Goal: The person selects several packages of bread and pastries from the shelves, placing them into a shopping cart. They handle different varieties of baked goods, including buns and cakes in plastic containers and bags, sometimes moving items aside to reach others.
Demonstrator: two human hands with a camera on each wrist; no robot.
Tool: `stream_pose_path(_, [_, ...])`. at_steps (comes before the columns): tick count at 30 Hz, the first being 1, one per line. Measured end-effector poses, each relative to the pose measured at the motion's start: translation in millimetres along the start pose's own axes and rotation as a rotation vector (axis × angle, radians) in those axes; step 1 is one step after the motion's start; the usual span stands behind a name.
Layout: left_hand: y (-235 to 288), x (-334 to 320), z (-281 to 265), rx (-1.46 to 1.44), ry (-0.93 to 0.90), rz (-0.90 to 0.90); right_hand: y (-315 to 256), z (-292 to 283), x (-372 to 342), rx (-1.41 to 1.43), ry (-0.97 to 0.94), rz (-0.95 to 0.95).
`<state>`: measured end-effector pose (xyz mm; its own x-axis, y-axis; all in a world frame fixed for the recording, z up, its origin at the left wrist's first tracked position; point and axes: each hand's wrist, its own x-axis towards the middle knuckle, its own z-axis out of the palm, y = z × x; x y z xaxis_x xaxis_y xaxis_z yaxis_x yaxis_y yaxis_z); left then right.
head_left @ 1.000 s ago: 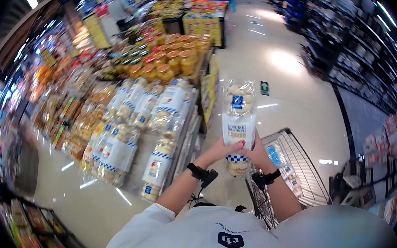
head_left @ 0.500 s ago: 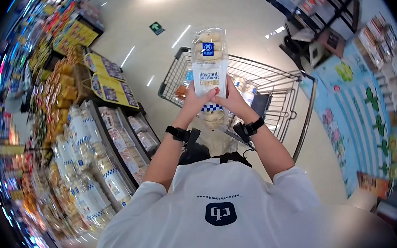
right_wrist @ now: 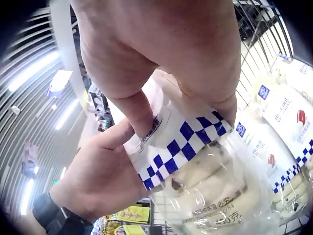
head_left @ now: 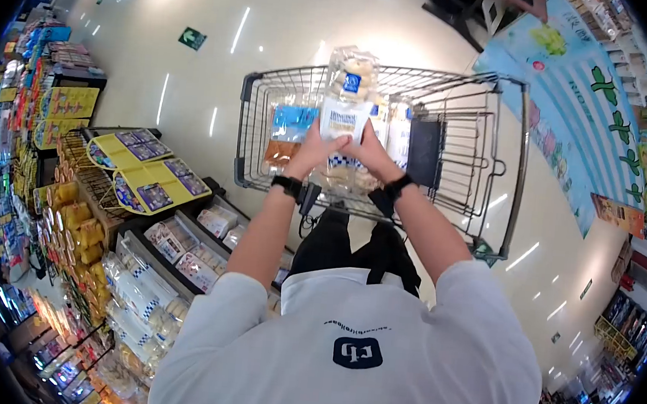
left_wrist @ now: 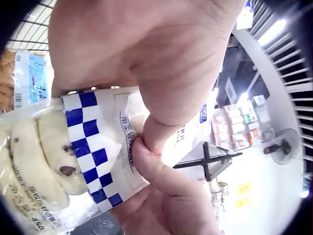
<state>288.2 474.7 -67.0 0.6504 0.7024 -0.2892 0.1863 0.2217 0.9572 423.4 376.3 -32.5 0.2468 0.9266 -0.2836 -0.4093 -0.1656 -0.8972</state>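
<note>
A clear plastic pack of round white buns (head_left: pixel 347 117), with a white paper band and a blue-and-white checked strip, is gripped between both hands over the shopping cart (head_left: pixel 243 130). My left hand (head_left: pixel 314 153) holds its left side and my right hand (head_left: pixel 373 159) its right. The thumbs lie across the band and meet over its printing. In the left wrist view the bun pack (left_wrist: pixel 54 156) shows dark spots on the buns. More banded bun packs (right_wrist: pixel 288 127) lie in the cart under the right hand. The fingers behind the pack are mostly hidden.
In the cart lie a blue-and-orange package (head_left: pixel 293 122) and a dark panel (head_left: pixel 425 153) near its handle end. To the left stand yellow sign cards (head_left: pixel 158 180) and a display of packed buns (head_left: pixel 135 293). A blue patterned display sheet (head_left: pixel 570 108) is at the right.
The view has swung right and down, from the food display to the cart. The bun pack, held in both hands throughout, has come over the cart.
</note>
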Motion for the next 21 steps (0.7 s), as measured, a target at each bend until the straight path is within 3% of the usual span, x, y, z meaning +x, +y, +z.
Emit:
stream_pose_path(1, [25.1,-6.6,-6.7,-0.018,-0.014,-0.126,7.0,4.4,9.1,-0.023,-0.031,0.067])
stream_pose_path(5, [-55.6,20.7,-59.7,0.064,-0.020,-0.149,84.5,23.4,56.9,0.008,-0.001,0.192])
stream_pose_path(8, [-67.6,17.6,-81.7,0.224,-0.017,-0.192,130.7,38.5,74.6,-0.103,-0.018,0.180])
stream_pose_path(9, [-97.4,19.3,-92.0,0.219,-0.032,-0.152,137.1,43.4,76.9,-0.112,-0.012,0.214])
stream_pose_path(12, [-131.7,23.5,-104.8,0.178,-0.012,-0.260,156.1,48.0,82.7,-0.224,-0.004,0.275])
stream_pose_path(14, [-109.0,25.6,-99.7,-0.029,0.046,-0.405,171.7,41.0,95.2,-0.288,0.026,0.366])
stream_pose_path(18, [-158.7,51.3,-108.7,0.134,0.002,-0.447,210.4,33.3,108.9,-0.445,0.102,0.244])
stream_pose_path(21, [-172.0,52.5,-102.2,0.232,0.106,-0.579,224.8,27.8,110.4,-0.412,0.104,0.221])
